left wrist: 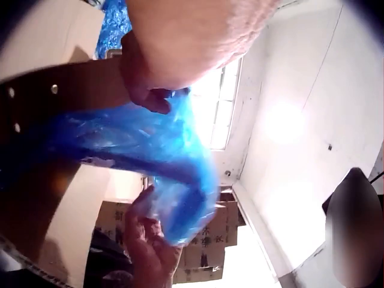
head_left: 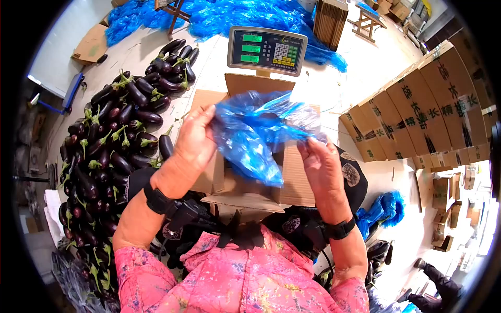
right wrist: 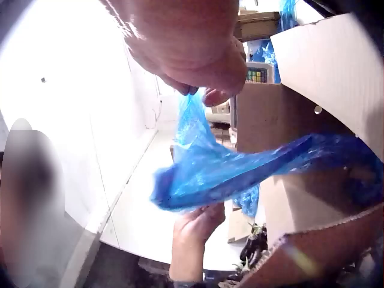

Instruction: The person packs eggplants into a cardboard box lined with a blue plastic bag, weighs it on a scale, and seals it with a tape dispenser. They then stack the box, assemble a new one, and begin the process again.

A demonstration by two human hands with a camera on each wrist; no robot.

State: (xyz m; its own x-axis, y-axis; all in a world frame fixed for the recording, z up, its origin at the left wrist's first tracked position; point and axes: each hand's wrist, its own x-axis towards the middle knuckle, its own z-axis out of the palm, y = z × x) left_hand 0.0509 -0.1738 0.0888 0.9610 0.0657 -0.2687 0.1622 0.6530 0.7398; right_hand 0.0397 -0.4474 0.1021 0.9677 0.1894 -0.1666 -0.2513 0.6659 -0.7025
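Observation:
A thin blue plastic bag (head_left: 253, 135) is stretched between both hands above an open cardboard box (head_left: 297, 182). My left hand (head_left: 198, 133) pinches the bag's left edge between thumb and fingers. On the other side my right hand (head_left: 321, 161) pinches its right edge. The bag (left wrist: 180, 156) sags between the hands in the left wrist view. Seen from the right wrist, the bag (right wrist: 222, 174) hangs from the right hand's fingertips and trails toward the box's inside, which it partly hides.
Behind the box stands a digital scale display (head_left: 267, 50). A large heap of eggplants (head_left: 112, 146) lies to the left. Printed cardboard boxes (head_left: 417, 104) stand at the right. More blue plastic bags (head_left: 240, 21) cover the floor at the back, and a blue bundle (head_left: 383, 208) lies right.

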